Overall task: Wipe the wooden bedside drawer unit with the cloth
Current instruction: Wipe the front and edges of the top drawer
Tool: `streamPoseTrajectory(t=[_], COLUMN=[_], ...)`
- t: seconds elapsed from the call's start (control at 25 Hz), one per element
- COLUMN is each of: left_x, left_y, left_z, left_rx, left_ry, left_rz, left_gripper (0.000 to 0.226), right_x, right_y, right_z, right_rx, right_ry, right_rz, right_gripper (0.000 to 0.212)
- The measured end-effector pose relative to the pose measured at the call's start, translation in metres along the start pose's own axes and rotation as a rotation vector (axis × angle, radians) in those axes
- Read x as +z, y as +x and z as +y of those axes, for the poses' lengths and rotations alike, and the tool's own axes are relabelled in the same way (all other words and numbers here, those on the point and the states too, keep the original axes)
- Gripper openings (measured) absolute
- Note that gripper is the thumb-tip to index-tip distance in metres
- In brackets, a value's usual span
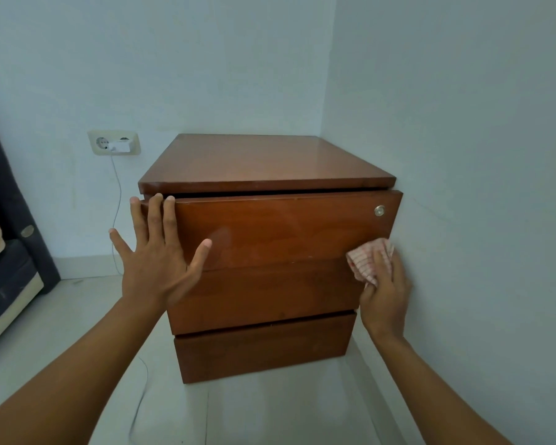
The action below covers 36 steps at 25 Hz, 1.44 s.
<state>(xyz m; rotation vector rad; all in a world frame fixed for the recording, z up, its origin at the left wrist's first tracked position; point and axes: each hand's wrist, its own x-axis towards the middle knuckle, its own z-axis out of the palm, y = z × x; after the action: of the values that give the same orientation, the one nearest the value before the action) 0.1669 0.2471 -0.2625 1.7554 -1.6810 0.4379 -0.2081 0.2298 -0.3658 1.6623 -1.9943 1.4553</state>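
Now R hand [384,293] is gripping cloth [369,261] at front right edge of drawer unit [270,232], wall [479,155] sitting just beside; L hand [156,255] is lying flat, fingers spread, at left edge, socket [101,143] beyond.

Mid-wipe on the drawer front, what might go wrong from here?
The brown wooden top drawer stands slightly out, and the left fingertips lie over its upper edge: pushing it in may pinch them. The thin white cable from the white wall charger hangs to the pale floor; an arm may snag it.
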Motion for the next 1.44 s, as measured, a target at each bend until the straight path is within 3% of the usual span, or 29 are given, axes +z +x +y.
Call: streamPoseTrajectory(t=[0.16, 0.28, 0.4, 0.56, 0.68, 0.88, 1.0, 1.12, 1.2, 1.32, 1.36, 1.44], left_x=[0.003, 0.007, 0.007, 0.007, 0.009, 0.011, 0.009, 0.006, 0.0, -0.003, 0.0, 0.014], left_y=[0.001, 0.001, 0.003, 0.009, 0.009, 0.008, 0.006, 0.007, 0.01, -0.004, -0.016, -0.04], left_z=[-0.002, -0.002, -0.002, -0.001, -0.002, -0.006, -0.01, -0.017, -0.019, -0.017, -0.017, -0.021], left_rx=[0.0, 0.002, 0.0, -0.006, -0.008, 0.009, 0.02, 0.048, 0.065, 0.044, 0.032, 0.015], left_ry=[0.013, 0.021, 0.014, 0.023, 0.032, 0.028, 0.036, 0.056, 0.077, 0.034, 0.016, 0.031], left_rz=[0.008, 0.015, 0.018, -0.011, -0.017, -0.005, -0.021, -0.059, -0.093, -0.094, -0.093, -0.134], left_gripper=[0.096, 0.097, 0.097, 0.1, 0.102, 0.102, 0.101, 0.101, 0.102, 0.098, 0.095, 0.092], right_x=[-0.021, -0.016, 0.001, 0.027, 0.04, 0.029, 0.011, -0.003, -0.012, -0.014, -0.013, -0.008], right_y=[0.073, 0.113, 0.105, 0.041, 0.015, 0.034, 0.06, 0.086, 0.082, 0.049, 0.036, 0.02], right_z=[-0.05, -0.058, -0.049, -0.033, -0.024, -0.053, -0.076, -0.1, -0.119, -0.13, -0.13, -0.128], right_rx=[-0.006, -0.11, -0.13, 0.131, 0.251, 0.476, 0.521, 0.48, 0.368, 0.149, 0.113, 0.138], right_ry=[-0.039, -0.239, -0.13, 0.086, 0.143, 0.429, 0.54, 0.464, 0.432, 0.25, 0.171, 0.114], right_rz=[0.151, -0.009, -0.036, -0.241, -0.307, 0.038, 0.063, 0.025, -0.009, -0.187, -0.237, -0.293], right_gripper=[0.09, 0.095, 0.098, 0.111, 0.094, 0.05, 0.037, 0.027, 0.025, 0.014, 0.015, 0.035])
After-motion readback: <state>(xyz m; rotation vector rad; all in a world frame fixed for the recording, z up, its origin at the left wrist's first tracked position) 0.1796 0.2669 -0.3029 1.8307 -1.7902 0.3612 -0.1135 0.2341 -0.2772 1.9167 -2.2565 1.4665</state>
